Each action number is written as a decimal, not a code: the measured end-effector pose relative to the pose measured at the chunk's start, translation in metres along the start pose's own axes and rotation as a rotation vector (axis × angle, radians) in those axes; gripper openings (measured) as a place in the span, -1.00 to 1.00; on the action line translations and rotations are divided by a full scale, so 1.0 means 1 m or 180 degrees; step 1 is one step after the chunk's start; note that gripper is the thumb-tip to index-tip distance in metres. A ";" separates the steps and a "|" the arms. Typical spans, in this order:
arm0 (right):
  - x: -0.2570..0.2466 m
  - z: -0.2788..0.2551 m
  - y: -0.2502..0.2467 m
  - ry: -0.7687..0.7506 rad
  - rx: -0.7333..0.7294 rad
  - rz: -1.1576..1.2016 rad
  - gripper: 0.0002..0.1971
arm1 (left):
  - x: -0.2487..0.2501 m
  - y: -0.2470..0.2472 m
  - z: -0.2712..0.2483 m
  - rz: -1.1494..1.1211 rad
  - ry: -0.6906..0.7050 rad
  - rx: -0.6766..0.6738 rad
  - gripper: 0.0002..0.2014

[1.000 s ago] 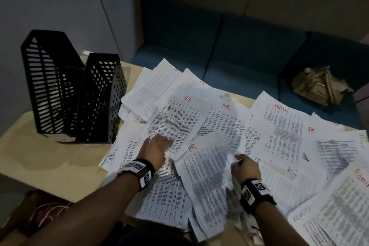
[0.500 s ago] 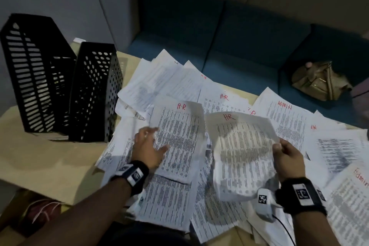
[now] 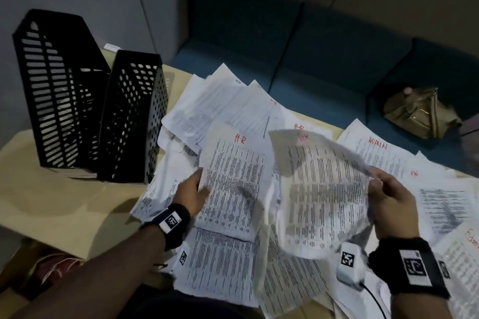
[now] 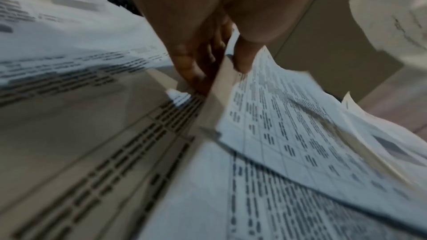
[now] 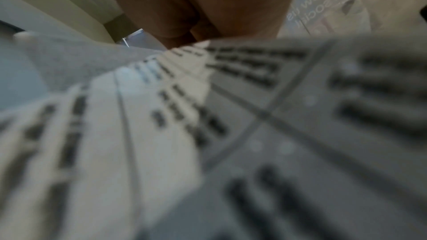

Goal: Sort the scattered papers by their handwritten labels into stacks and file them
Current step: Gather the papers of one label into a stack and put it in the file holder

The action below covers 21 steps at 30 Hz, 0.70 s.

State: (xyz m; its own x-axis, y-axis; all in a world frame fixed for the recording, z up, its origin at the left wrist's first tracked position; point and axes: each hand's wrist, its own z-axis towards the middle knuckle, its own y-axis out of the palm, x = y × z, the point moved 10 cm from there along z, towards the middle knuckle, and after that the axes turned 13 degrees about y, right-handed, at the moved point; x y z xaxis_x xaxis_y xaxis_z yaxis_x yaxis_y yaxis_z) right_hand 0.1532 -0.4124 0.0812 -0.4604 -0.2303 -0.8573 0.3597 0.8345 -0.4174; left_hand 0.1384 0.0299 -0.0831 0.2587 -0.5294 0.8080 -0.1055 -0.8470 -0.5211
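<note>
Printed papers with red handwritten labels lie scattered over the beige table [image 3: 51, 204]. My left hand [image 3: 193, 193] pinches the left edge of a sheet marked H.R [image 3: 233, 184], thumb on top and fingers underneath; in the left wrist view my left hand [image 4: 215, 57] has that sheet's edge [image 4: 277, 125] between thumb and fingers. My right hand [image 3: 388, 197] grips the right edge of another HR sheet [image 3: 318, 189], lifted and curling in the air. This lifted sheet [image 5: 208, 134] fills the right wrist view, blurred. A sheet marked ADMIN [image 3: 375, 153] lies further right.
Two black perforated file holders [image 3: 59, 96] [image 3: 132, 116] stand upright at the table's left. A blue sofa [image 3: 298, 54] runs behind the table with a tan bag [image 3: 420, 111] on it. More ADMIN sheets [image 3: 464, 254] lie at the right edge.
My right hand has lifted the HR sheet off the pile and carried it rightward and up. My left hand has taken hold of the other H.R sheet's left edge.
</note>
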 end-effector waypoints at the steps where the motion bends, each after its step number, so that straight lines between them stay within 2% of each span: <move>1: 0.004 0.000 0.006 0.0033 0.0023 -0.0006 -0.80 | 0.000 -0.004 -0.001 0.0081 0.0057 0.0063 -0.47; 5: 0.019 0.003 0.024 0.0285 0.0135 0.0607 -0.78 | 0.019 -0.028 -0.001 0.0507 0.0617 0.0511 -0.73; 7: 0.028 0.001 0.044 0.0367 0.0043 0.0616 -0.79 | 0.024 -0.027 -0.001 0.0337 0.0576 0.0403 -0.77; 9: 0.045 -0.007 0.078 0.0505 -0.0143 0.0355 -0.76 | 0.023 -0.015 -0.001 0.0025 0.0389 0.0077 -0.83; 10: 0.056 -0.012 0.096 0.0569 -0.0254 0.0176 -0.75 | 0.023 -0.009 -0.002 -0.0097 0.0327 -0.0036 -0.81; 13: 0.110 -0.024 0.143 0.0959 -0.0422 -0.0342 -0.82 | 0.015 0.000 -0.008 -0.0305 0.0124 -0.0213 -0.47; 14: 0.122 -0.029 0.155 0.1060 -0.0496 -0.0400 -0.84 | 0.011 0.001 -0.011 -0.0319 0.0141 -0.0228 -0.43; 16: 0.135 -0.041 0.175 0.1163 -0.0618 -0.0624 -0.87 | 0.009 0.001 -0.014 -0.0405 0.0332 -0.0214 -0.55; 19: 0.130 -0.055 0.193 0.1112 -0.0738 -0.0854 -0.76 | 0.009 -0.013 -0.018 -0.0608 0.0508 0.0196 -0.74; 21: 0.127 -0.058 0.201 0.1115 -0.0741 -0.0823 -0.58 | 0.011 -0.023 -0.020 -0.0625 0.0616 0.0441 -0.83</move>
State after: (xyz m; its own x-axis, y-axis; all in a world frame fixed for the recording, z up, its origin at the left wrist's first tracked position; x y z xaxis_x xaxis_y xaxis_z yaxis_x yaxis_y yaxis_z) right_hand 0.1200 -0.2448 -0.0938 -0.7703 -0.2959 -0.5649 0.0251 0.8711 -0.4905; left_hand 0.1249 0.0428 -0.0562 0.0720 -0.3670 0.9274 0.0638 -0.9263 -0.3714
